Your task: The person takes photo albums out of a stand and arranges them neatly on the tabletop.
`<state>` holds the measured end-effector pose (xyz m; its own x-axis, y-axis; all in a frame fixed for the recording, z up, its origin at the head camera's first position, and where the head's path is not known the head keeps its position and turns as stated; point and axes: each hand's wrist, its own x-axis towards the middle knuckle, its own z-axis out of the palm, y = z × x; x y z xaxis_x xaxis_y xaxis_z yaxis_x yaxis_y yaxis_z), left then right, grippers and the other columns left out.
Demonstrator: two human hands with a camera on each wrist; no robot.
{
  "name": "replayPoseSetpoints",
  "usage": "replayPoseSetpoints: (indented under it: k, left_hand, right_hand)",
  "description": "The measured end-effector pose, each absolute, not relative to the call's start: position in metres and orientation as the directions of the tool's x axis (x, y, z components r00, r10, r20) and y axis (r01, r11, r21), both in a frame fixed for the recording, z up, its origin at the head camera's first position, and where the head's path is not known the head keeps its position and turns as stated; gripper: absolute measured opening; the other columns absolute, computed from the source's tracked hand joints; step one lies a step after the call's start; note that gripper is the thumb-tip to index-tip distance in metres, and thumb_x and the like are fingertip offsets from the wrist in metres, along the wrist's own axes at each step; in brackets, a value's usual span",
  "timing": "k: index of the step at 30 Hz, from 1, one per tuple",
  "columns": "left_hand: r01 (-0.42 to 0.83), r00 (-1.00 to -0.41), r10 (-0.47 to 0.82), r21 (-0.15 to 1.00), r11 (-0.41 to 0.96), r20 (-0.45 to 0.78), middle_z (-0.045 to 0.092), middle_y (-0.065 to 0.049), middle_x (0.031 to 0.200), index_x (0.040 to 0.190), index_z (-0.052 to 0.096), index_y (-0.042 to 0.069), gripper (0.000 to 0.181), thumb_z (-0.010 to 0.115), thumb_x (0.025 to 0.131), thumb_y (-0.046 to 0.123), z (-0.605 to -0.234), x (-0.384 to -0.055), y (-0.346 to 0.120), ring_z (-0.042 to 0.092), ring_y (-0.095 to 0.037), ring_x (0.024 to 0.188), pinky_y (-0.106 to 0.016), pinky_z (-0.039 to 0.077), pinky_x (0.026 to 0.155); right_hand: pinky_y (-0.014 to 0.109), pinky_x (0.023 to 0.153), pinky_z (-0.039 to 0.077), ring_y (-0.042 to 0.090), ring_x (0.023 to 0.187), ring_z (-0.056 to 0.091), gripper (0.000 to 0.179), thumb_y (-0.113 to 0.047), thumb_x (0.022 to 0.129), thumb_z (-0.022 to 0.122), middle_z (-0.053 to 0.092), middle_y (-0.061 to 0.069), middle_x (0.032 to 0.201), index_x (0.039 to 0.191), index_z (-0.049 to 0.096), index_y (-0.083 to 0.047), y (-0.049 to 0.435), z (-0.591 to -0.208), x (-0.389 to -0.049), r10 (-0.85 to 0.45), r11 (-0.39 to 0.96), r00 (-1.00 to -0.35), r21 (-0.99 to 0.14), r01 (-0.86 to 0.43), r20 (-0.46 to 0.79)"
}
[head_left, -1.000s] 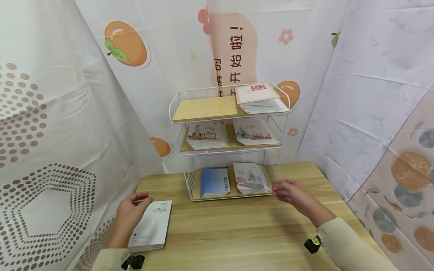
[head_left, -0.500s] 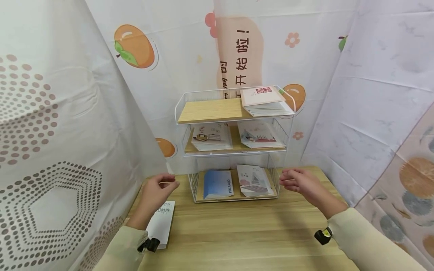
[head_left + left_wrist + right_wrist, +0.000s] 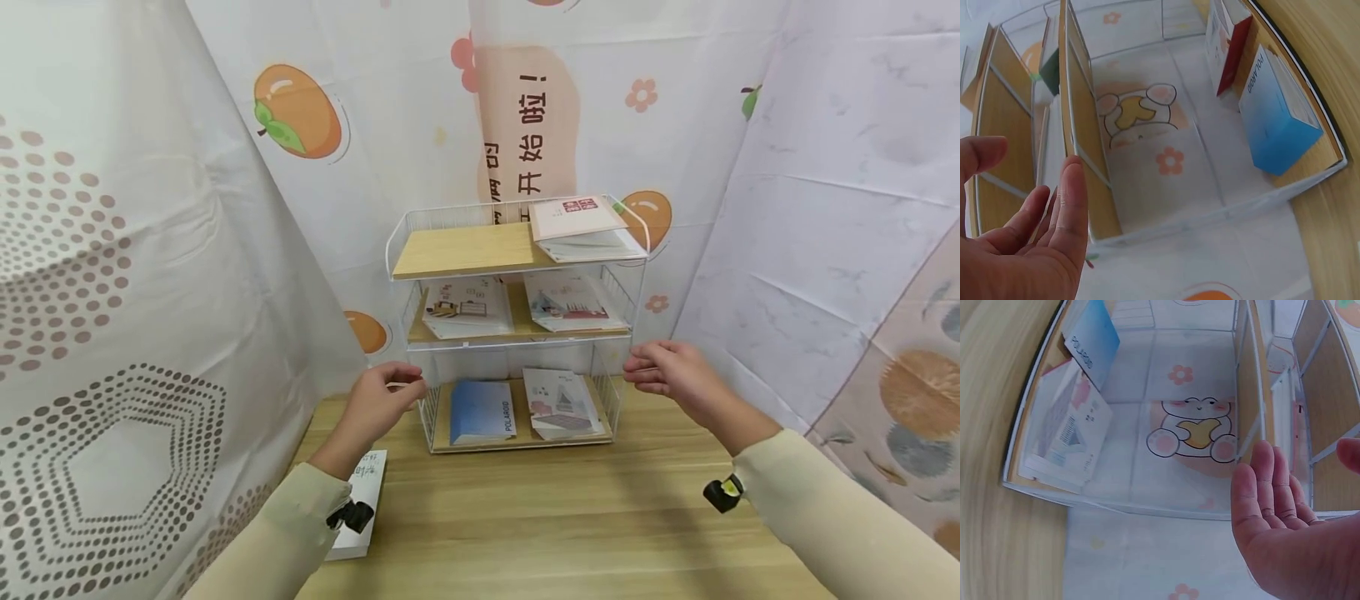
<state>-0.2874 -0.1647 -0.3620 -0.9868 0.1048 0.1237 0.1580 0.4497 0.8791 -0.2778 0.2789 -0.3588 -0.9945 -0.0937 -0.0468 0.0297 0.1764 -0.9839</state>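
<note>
A three-tier rack with white wire sides and wooden shelves (image 3: pixel 457 248) stands on the table. Beside its left side, at the height of the lower tiers, is my left hand (image 3: pixel 382 404); its thumb and fingers are apart in the left wrist view, holding nothing. My right hand (image 3: pixel 678 375) is at the rack's right side, fingers slightly bent and thumb spread off, also without anything in it. On the bottom shelf are a blue book (image 3: pixel 480 410) marked POLAROID and a white illustrated book (image 3: pixel 562 404). Two illustrated books occupy the middle shelf, and a pale pink-covered book (image 3: pixel 577 218) lies top right.
A thick white book (image 3: pixel 371 479) lies on the table at the left, partly covered by my left forearm. Printed curtains (image 3: pixel 247 250) enclose the table (image 3: pixel 510 517) at the back and both sides. Each sleeve carries a small black wrist camera (image 3: pixel 723 493).
My left hand has moved from over the white book up and right to the rack's left side. My right hand has risen a little along the right side. The books stay put.
</note>
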Motion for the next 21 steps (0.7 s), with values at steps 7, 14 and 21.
replayPoseSetpoints:
  k: [7,14,21]
  left_hand:
    - [0.137,-0.986,0.141,0.907,0.399,0.087,0.064,-0.006,0.106,0.11,0.063,0.013,0.037,0.072,0.083,0.036,-0.349,-0.295,-0.152,0.066,-0.02,0.094,-0.032,0.059,0.074]
    - [0.154,-0.983,0.163,0.879,0.452,0.089,0.064,-0.005,0.105,0.107,0.064,0.014,0.034,0.071,0.082,0.036,-0.339,-0.301,-0.139,0.065,-0.018,0.091,-0.033,0.059,0.073]
    - [0.189,-0.977,0.179,0.874,0.448,0.119,0.063,-0.005,0.106,0.109,0.063,0.012,0.036,0.07,0.082,0.034,-0.317,-0.308,-0.129,0.065,-0.022,0.095,-0.033,0.058,0.076]
  right_hand:
    - [0.037,0.09,0.054,0.023,0.105,0.065,0.055,-0.036,0.099,0.048,0.063,0.015,0.112,0.132,0.039,0.007,0.279,-0.342,-0.282,-0.093,0.129,-0.993,-0.99,0.059,-0.071]
    - [0.037,0.093,0.052,0.024,0.109,0.063,0.062,-0.037,0.1,0.044,0.064,0.009,0.11,0.14,0.032,0.009,0.283,-0.326,-0.284,-0.106,0.165,-0.991,-0.985,0.059,-0.077]
    - [0.034,0.09,0.054,0.022,0.108,0.064,0.062,-0.042,0.098,0.047,0.067,0.001,0.102,0.136,0.036,0.005,0.285,-0.311,-0.287,-0.088,0.181,-0.994,-0.982,0.056,-0.073]
